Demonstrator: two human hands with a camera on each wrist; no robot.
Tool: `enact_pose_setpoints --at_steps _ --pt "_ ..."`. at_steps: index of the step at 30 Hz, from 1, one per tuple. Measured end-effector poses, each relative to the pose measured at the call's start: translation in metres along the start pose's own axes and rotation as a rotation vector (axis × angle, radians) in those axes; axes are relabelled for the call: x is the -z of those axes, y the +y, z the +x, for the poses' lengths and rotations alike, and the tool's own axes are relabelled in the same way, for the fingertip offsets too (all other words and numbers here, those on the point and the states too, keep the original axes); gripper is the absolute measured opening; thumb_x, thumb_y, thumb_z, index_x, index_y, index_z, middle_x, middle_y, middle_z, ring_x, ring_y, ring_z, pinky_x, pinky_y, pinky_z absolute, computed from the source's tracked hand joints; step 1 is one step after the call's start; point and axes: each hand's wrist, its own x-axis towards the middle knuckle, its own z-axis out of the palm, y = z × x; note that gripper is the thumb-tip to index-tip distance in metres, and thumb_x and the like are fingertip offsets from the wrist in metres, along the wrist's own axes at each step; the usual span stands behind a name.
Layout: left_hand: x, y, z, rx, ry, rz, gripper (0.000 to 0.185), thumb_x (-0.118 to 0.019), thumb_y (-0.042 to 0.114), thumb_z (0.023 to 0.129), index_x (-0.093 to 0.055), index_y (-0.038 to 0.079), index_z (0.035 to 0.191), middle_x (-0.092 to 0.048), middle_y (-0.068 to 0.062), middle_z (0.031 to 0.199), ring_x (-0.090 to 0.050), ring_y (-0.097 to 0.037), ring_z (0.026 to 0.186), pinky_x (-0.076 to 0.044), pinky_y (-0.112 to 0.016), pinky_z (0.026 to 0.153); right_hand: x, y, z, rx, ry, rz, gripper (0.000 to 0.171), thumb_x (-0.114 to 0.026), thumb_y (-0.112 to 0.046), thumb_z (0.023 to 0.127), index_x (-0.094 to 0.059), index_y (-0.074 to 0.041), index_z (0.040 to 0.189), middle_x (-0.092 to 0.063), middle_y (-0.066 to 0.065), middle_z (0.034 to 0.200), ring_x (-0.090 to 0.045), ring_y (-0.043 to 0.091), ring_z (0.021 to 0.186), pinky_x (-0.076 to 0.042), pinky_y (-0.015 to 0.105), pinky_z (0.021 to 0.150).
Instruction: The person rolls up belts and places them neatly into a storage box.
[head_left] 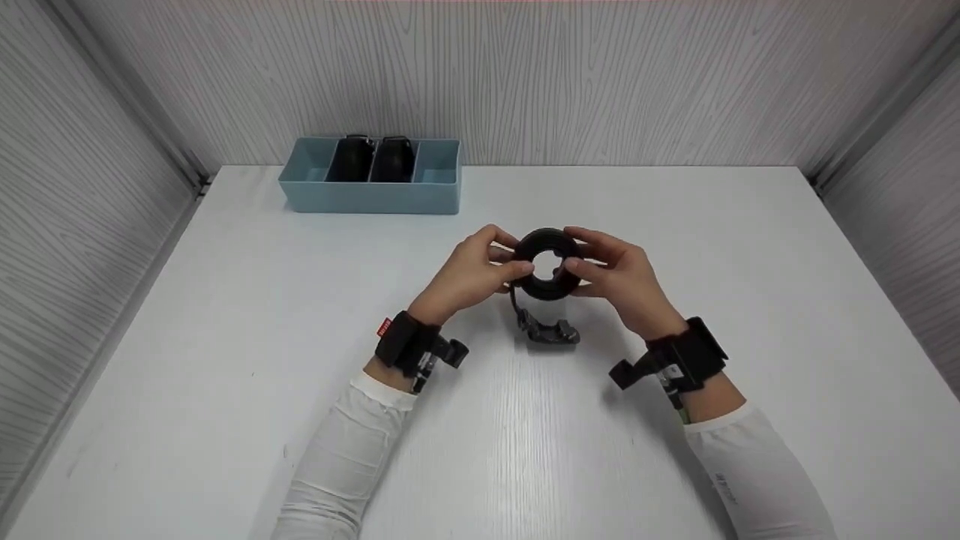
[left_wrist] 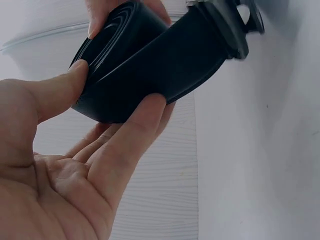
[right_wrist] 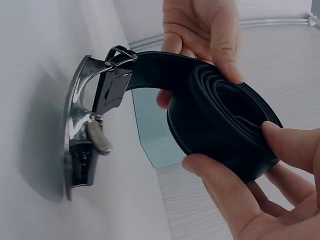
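Observation:
A black belt [head_left: 550,292], wound into a roll, is held up between both hands above the white table. My left hand [head_left: 474,271] grips the roll's left side, thumb on its near edge and fingers behind. On the opposite side my right hand [head_left: 616,276] pinches it the same way. In the left wrist view the left hand's fingers [left_wrist: 142,122] lie along the belt's outer face. The belt's loose end hangs down to a metal buckle [right_wrist: 82,125], which stands at the tabletop. Coiled layers of the belt [right_wrist: 220,125] show in the right wrist view.
Toward the back left of the white table [head_left: 225,300] stands a blue divided box [head_left: 375,199]. Two rolled black belts [head_left: 392,160] sit in its middle compartments. Wood-grain panels [head_left: 510,82] wall the table at the back and sides.

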Motion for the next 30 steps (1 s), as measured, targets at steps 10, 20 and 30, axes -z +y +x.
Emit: enact_pose_setpoints --at_steps 10,20,30 --pt "0.0021 0.0016 -0.0015 -0.017 -0.051 0.129 0.030 -0.073 0.016 0.099 -0.063 0.003 0.124 -0.077 -0.013 0.114 -0.074 -0.017 0.097 -0.056 -0.030 0.076 0.0053 -0.0045 -0.0016 -0.024 -0.113 -0.246 0.053 -0.074 -0.011 0.097 -0.059 -0.012 0.148 -0.063 0.018 0.134 -0.073 0.028 0.107 -0.061 0.038 0.083" --pt "-0.0007 -0.0034 0.0016 -0.021 -0.040 0.051 0.036 -0.076 0.017 0.097 -0.060 0.005 0.128 -0.074 -0.013 0.120 -0.073 -0.019 0.103 -0.059 -0.032 0.083 0.0023 -0.0014 -0.0008 -0.020 -0.058 -0.150 0.056 -0.073 -0.005 0.096 -0.056 -0.012 0.150 -0.063 0.019 0.132 -0.073 0.029 0.107 -0.062 0.040 0.079" --pt "-0.0012 -0.0040 0.0018 -0.069 -0.010 0.077 0.034 -0.078 0.013 0.094 -0.063 0.008 0.125 -0.075 -0.012 0.116 -0.074 -0.018 0.099 -0.059 -0.034 0.079 0.0010 -0.0025 -0.0012 0.012 -0.056 -0.182 0.056 -0.073 -0.006 0.097 -0.055 -0.010 0.150 -0.061 0.017 0.135 -0.071 0.030 0.112 -0.061 0.038 0.084"
